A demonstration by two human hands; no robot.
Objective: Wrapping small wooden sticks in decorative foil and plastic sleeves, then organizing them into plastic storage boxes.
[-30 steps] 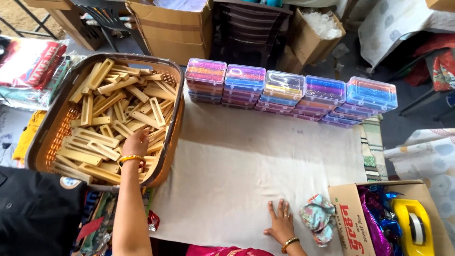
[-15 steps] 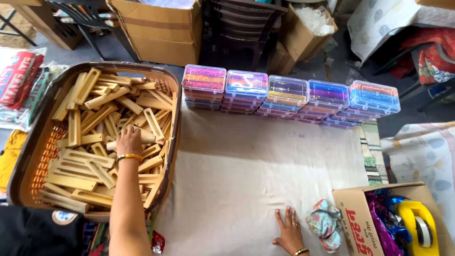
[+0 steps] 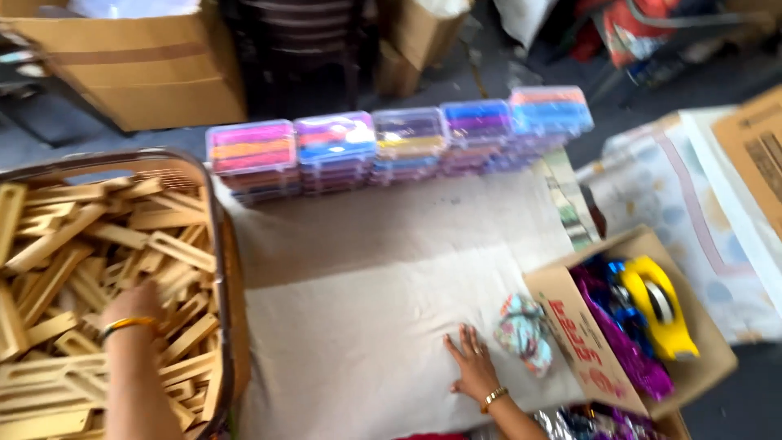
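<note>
My left hand (image 3: 130, 303) reaches into a large woven basket (image 3: 221, 269) filled with several flat wooden pieces (image 3: 73, 244); its fingers are down among them and I cannot tell whether it grips one. A yellow bangle sits on that wrist. My right hand (image 3: 471, 363) rests flat, fingers spread, on the beige cloth (image 3: 366, 277) near the front edge. A crumpled patterned cloth bundle (image 3: 521, 332) lies just right of it.
A row of stacked clear plastic boxes (image 3: 391, 147) with coloured contents lines the far side of the cloth. An open cardboard box (image 3: 570, 326) at right holds a yellow tape dispenser (image 3: 661, 305) and shiny purple and blue wrapping. Cardboard boxes (image 3: 147, 73) stand behind.
The view has swung to the right and blurred. My left hand has sunk deeper into the wooden pieces. My right hand stays flat on the cloth.
</note>
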